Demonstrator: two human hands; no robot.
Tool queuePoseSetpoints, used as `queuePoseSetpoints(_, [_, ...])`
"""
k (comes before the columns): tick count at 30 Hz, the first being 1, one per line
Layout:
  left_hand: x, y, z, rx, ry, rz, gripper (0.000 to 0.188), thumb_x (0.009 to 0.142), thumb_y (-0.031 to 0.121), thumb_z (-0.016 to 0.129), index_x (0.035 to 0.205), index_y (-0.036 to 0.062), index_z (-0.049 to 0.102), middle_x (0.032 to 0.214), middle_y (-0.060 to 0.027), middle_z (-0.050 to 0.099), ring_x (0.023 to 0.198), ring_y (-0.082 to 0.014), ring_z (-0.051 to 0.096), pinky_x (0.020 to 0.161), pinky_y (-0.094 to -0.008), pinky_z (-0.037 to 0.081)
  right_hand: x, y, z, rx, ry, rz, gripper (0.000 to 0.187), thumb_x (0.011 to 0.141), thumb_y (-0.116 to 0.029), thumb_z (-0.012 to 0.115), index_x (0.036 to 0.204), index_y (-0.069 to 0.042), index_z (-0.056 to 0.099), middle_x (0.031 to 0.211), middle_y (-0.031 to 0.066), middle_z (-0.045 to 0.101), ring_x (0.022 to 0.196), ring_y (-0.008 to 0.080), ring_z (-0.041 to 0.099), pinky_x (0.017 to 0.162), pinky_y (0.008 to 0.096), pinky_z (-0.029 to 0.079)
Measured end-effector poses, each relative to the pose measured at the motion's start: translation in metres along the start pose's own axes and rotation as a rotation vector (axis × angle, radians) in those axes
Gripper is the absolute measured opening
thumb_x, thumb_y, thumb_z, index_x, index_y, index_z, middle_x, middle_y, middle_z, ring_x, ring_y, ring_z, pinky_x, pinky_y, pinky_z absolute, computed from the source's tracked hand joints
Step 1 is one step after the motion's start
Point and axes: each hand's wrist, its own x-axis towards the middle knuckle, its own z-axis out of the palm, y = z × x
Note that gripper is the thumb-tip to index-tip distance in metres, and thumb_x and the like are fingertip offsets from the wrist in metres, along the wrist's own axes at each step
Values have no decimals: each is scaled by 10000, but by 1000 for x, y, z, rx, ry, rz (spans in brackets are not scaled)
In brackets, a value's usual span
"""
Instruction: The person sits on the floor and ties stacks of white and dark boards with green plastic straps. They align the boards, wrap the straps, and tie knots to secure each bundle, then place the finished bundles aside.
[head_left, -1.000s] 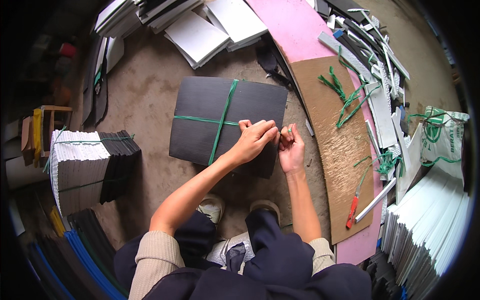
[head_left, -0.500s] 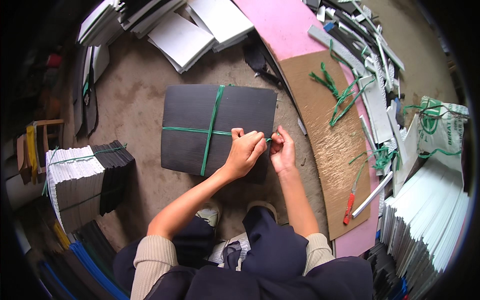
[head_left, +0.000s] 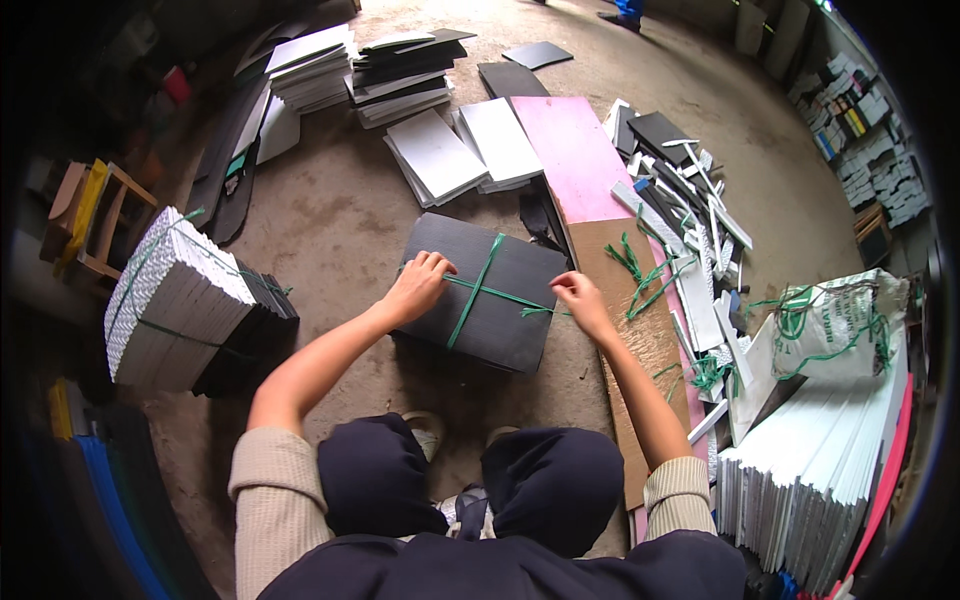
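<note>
A squarish bundle of black ribbed sheets (head_left: 508, 330) lies on the floor before my feet. Green twine (head_left: 482, 291) crosses over its top, with a knot and loose tail near the right edge. My left hand (head_left: 422, 287) rests at the bundle's left edge, fingers curled over the twine there. Just above the right edge, my right hand (head_left: 584, 303) has thumb and fingers pinched together close to the twine's tail. Whether anything sits in that pinch is too small to tell.
To the left stands a tied stack of white and black sheets (head_left: 180, 300). White sheets (head_left: 437, 152) lie beyond the bundle. Along the right run a brown board (head_left: 600, 260), a pink board (head_left: 575, 160) and white offcuts (head_left: 700, 290). A printed sack (head_left: 835, 325) rests on upright white sheets (head_left: 800, 440).
My hands have moved apart from the knot: the left to the bundle's left edge, the right slightly away. My view has tilted up, showing more floor and a person's foot far off.
</note>
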Motion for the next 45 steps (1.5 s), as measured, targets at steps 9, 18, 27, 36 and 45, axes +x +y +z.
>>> queuePoseSetpoints(9, [9,7,34,55,205,-12,216,727,204,601,901,118,507,887,-32,471,916,-207,449,739,-339,372,24,-23,81,-773,-71,-297,257,744,-197,606,926,-53,495,946,119,470,923,283,457,755,398,390])
queuePoseSetpoints(18, [17,-14,38,241,136,224,124,782,166,478,795,43,492,799,-74,501,826,-202,489,689,-292,392,28,-26,110,-819,79,-305,243,729,-175,612,897,-40,499,879,106,488,872,248,478,724,375,389])
queuePoseSetpoints(27, [39,-5,23,-328,-192,-91,405,743,433,575,746,28,560,700,-155,575,735,-301,532,685,-403,402,25,-27,113,-918,93,-320,185,776,-179,547,862,-36,466,831,115,538,802,254,511,719,368,385])
queuePoseSetpoints(36, [-26,2,-18,-366,49,-262,417,632,470,652,605,68,548,633,-40,566,731,-237,541,660,-368,378,24,-111,109,-509,-237,-70,254,766,-270,533,844,-29,545,756,176,605,737,332,591,664,410,456])
queuePoseSetpoints(45, [-192,0,-91,-304,419,-577,279,633,318,659,616,77,521,616,-20,529,684,-187,518,667,-327,334,-10,-230,221,-661,-617,-373,289,791,-324,511,801,-53,612,718,167,603,734,318,590,645,399,455])
